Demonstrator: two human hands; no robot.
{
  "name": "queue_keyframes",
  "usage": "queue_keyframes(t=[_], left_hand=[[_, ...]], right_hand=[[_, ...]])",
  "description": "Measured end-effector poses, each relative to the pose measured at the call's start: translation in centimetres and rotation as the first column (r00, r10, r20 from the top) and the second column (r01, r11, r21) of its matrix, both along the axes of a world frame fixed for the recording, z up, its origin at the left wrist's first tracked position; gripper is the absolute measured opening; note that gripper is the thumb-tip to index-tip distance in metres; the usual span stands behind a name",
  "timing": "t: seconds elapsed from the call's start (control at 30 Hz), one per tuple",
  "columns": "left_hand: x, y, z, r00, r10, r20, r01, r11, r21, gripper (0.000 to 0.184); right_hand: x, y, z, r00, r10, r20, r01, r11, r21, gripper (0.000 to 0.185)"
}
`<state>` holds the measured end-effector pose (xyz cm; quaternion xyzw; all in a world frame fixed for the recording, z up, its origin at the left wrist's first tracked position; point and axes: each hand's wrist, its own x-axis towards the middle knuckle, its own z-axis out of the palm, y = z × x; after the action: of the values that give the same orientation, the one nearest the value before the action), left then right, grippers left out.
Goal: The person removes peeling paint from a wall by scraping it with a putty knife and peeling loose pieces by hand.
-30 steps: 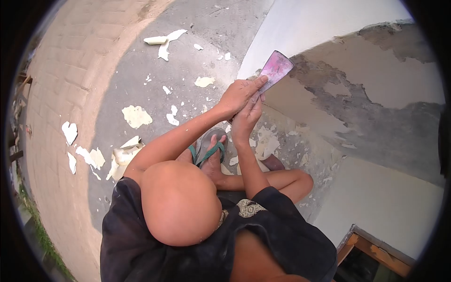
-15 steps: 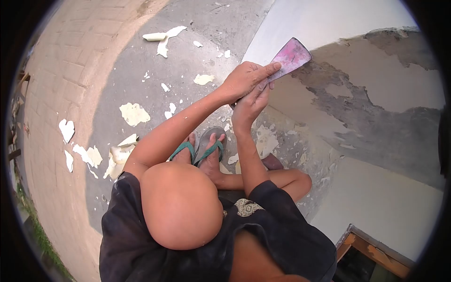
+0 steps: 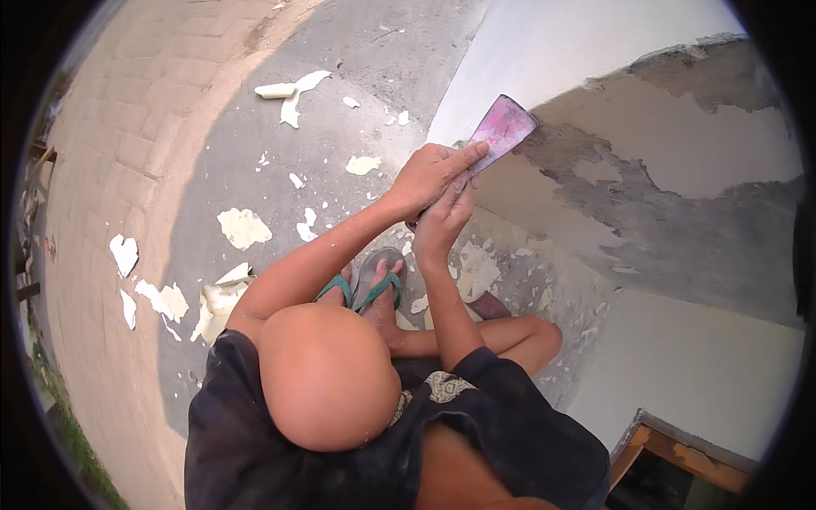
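Your left hand and right hand clasp scraper together; steep push could gouge patchy wall, slip could graze either hand.

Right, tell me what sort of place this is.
Probably outside a building under repair: a white wall with bare grey-brown patches, irregular cream flakes on grey concrete floor, and tan block paving.

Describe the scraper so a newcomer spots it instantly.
Find the patchy, peeling wall at right. Near its left end, the left hand and right hand together hold the scraper. Its flared, pink-stained blade sets it apart from the pale flakes on the ground.
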<state>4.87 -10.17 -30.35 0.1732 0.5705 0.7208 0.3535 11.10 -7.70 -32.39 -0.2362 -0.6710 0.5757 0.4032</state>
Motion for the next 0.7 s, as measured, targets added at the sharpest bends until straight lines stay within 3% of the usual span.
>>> queue_keyframes(t=[0.1,0.2,0.23,0.33,0.4,0.5,0.63,0.7], left_hand=[[-0.1,0.1,0.8,0.994,-0.035,0.099,0.029,0.998,0.060,0.054],[0.1,0.2,0.1,0.999,-0.024,0.024,0.025,0.998,-0.054,0.053],[0.3,-0.1,-0.2,0.998,-0.043,0.038,0.047,0.994,-0.102,0.061],[0.6,0.0,0.0,0.999,-0.002,0.047,0.005,0.998,-0.066,0.061],[0.0,-0.1,0.2,0.998,-0.034,0.044,0.037,0.997,-0.070,0.061],[0.6,-0.3,0.0,1.000,-0.022,0.018,0.024,0.995,-0.095,0.057],[0.3,0.4,0.1,0.996,0.022,-0.091,-0.030,0.995,-0.094,0.060],[0.5,0.8,1.3,0.996,0.058,-0.072,-0.060,0.998,-0.023,0.063]], right_hand=[[1.4,0.7,-0.1,0.993,0.044,0.111,-0.044,0.999,-0.003,0.044],[0.8,0.3,0.4,0.995,0.055,0.081,-0.056,0.998,0.003,0.045],[1.2,0.2,-0.1,0.995,0.038,0.090,-0.041,0.999,0.024,0.044],[1.1,0.8,-0.2,0.996,0.055,0.074,-0.060,0.996,0.070,0.044],[1.5,0.6,0.5,0.987,0.118,0.107,-0.113,0.993,-0.045,0.045],[1.6,0.9,-0.3,0.981,0.131,0.142,-0.123,0.990,-0.065,0.044],[1.2,1.7,-1.8,0.994,0.087,0.061,-0.089,0.996,0.017,0.043],[0.7,2.3,0.4,0.990,0.118,0.076,-0.123,0.991,0.060,0.042]])
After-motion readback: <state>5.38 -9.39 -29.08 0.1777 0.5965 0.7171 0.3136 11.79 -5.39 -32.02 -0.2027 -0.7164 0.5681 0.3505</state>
